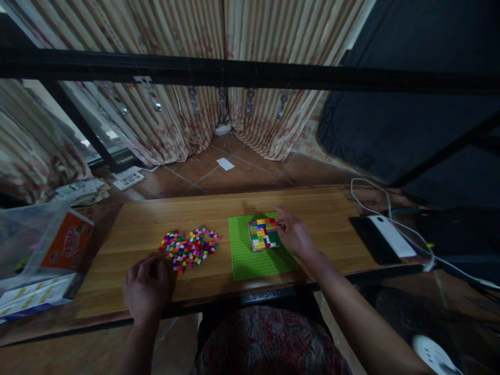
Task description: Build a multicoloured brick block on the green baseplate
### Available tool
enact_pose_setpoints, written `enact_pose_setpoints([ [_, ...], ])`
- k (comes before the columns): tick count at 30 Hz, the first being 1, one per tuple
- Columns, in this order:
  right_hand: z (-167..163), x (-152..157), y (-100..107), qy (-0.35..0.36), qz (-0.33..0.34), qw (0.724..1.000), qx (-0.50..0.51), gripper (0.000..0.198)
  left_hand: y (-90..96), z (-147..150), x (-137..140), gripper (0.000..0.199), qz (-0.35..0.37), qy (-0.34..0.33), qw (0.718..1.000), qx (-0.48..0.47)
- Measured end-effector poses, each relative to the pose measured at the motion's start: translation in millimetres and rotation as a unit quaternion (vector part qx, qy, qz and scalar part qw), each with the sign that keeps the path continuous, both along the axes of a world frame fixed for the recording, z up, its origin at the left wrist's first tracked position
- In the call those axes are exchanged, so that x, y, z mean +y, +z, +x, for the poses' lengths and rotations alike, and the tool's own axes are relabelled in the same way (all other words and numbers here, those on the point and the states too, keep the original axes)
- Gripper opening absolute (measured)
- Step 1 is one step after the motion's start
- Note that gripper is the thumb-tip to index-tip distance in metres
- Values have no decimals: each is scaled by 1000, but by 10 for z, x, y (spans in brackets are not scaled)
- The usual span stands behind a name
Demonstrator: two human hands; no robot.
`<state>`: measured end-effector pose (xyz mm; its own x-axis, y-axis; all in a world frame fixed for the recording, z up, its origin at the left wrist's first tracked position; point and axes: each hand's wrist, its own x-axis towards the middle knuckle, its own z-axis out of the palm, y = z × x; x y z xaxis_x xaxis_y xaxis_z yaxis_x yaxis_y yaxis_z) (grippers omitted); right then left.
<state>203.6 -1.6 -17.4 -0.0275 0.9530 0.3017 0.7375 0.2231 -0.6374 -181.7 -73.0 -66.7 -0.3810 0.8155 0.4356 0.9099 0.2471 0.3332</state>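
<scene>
Brick block (263, 235) sitting on green baseplate (242, 266), right hand (292, 233) half-open at its edge.
Left of baseplate, loose bricks (189, 248) are lying, probably for easy reach; left hand (146, 286) is resting nearby, loosely curled. Anything gripped, I cannot tell.

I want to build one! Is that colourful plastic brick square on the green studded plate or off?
On: the brick square sits over the green studded plate, which shows left of and below it.

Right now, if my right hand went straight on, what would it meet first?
Your right hand likely meets the square multicoloured brick build on the green studded baseplate; contact is unclear.
</scene>
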Motion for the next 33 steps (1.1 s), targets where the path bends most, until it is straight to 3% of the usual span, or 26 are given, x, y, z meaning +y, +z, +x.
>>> enact_pose_setpoints([
  [7,24,-3,-91,-54,-23,989,139,41,-9,-5,0,34,10,-13,1000,-2],
  [15,5,124,-234,-98,-75,948,292,41,17,17,-2,32,16,-14,1000,-14],
  [23,-72,163,-305,-86,-111,928,345,38,-1,8,2,33,5,-6,1000,-27],
  [33,-57,155,-325,-77,-106,939,317,36,-6,19,-3,33,6,-1,999,-34],
])
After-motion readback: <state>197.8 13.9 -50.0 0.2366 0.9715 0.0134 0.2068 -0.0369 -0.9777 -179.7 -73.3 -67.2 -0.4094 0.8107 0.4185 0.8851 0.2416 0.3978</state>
